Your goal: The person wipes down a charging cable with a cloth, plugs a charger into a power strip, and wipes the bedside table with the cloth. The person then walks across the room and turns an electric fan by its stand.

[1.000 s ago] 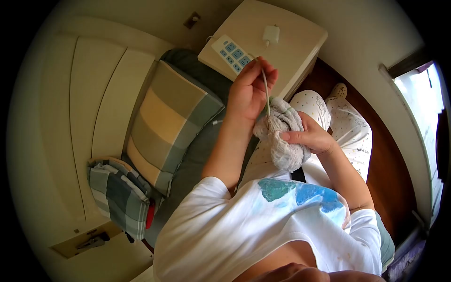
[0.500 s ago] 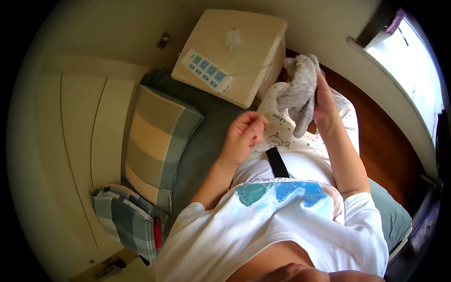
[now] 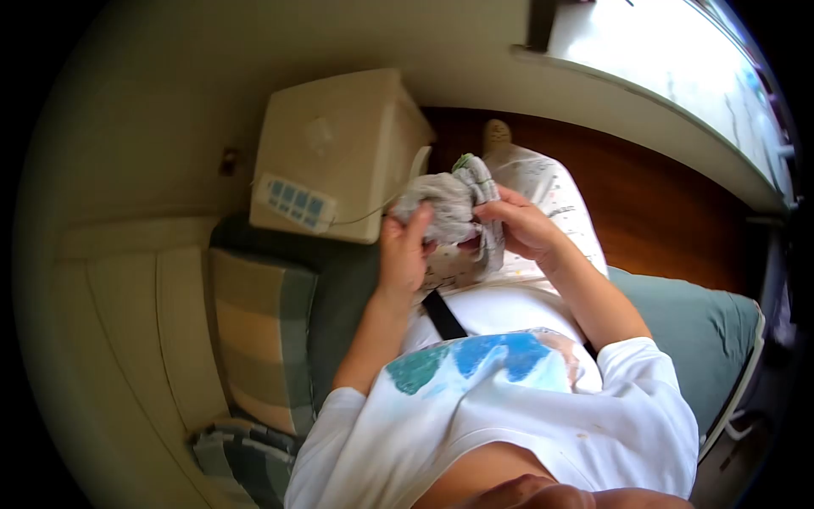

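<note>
Between my hands, over my lap, is a bundle of worn grey-white knit gloves (image 3: 441, 204), crumpled, with green stitching along one edge. My left hand (image 3: 404, 250) grips the bunched part, its thumb lying on top. On the other side, my right hand (image 3: 517, 222) pinches the folded part close to the green edge. Some fingers of both hands are hidden behind the fabric. Beneath them are my patterned light trousers (image 3: 551, 191).
A pale bedside cabinet (image 3: 339, 102) stands ahead to the left, carrying a white power strip (image 3: 295, 204) with a cord. A striped pillow (image 3: 254, 331) leans on the headboard (image 3: 127, 314). I sit on a green-sheeted bed (image 3: 678, 322). To the right are a brown floor (image 3: 653, 195) and a window (image 3: 661, 51).
My left hand, earlier apart from the gloves, now grips them too. My right hand has come down and inward with them. The camera view has turned to the right.
</note>
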{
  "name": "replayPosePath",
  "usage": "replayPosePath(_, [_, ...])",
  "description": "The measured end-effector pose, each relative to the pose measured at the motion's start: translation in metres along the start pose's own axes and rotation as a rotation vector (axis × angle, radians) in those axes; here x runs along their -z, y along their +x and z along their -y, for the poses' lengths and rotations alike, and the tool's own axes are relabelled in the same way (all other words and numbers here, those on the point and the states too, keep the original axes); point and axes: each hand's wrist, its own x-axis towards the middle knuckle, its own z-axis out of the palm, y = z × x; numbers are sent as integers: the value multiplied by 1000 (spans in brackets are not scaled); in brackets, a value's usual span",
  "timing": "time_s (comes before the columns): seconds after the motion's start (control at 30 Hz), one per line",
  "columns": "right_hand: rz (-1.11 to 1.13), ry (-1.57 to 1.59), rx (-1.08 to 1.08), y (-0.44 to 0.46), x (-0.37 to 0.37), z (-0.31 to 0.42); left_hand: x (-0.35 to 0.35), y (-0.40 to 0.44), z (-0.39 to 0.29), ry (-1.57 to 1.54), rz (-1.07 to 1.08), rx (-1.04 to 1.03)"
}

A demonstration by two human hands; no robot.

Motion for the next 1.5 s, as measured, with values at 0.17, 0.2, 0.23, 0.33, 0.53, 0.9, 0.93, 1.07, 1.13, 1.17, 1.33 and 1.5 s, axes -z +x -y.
replayPosePath(0.17, [-94, 90, 151, -27, 61, 39, -11, 11, -27, -303, -25, 19])
replayPosePath(0.2, [-199, 265, 262, -28, 84, 45, 12, 19, -25, -342, 229, 24])
replayPosePath(0.23, [-334, 463, 320, -30, 103, 53, 12, 21, -26, -314, 192, 28])
replayPosePath(0.33, [-474, 529, 583, -37, 161, 94, -28, 15, -28, -195, -138, 103])
replayPosePath(0.53, [-344, 177, 995, -3, 149, 250, -30, 31, -3, -177, 78, 196])
replayPosePath(0.9, [-239, -407, 510, 22, 81, 138, -86, 90, 1, -304, 224, 379])
replayPosePath(0.93, [-139, -358, 458, 20, 83, 116, -94, 92, 3, -313, 268, 402])
replayPosePath(1.07, [-243, -116, 418, -11, 68, 77, -121, 85, 10, -141, 430, 428])
replayPosePath(1.13, [-303, 10, 487, -22, 84, 82, -133, 75, 13, -30, 413, 396])
replayPosePath(1.17, [-345, 96, 529, -27, 92, 87, -135, 70, 13, 81, 393, 355])
replayPosePath(1.33, [-309, 44, 559, -58, 91, 111, -118, 96, -15, -510, 223, 339])
replayPosePath(1.5, [-140, -314, 116, -46, 14, 68, -138, 82, -26, -499, 92, 154])
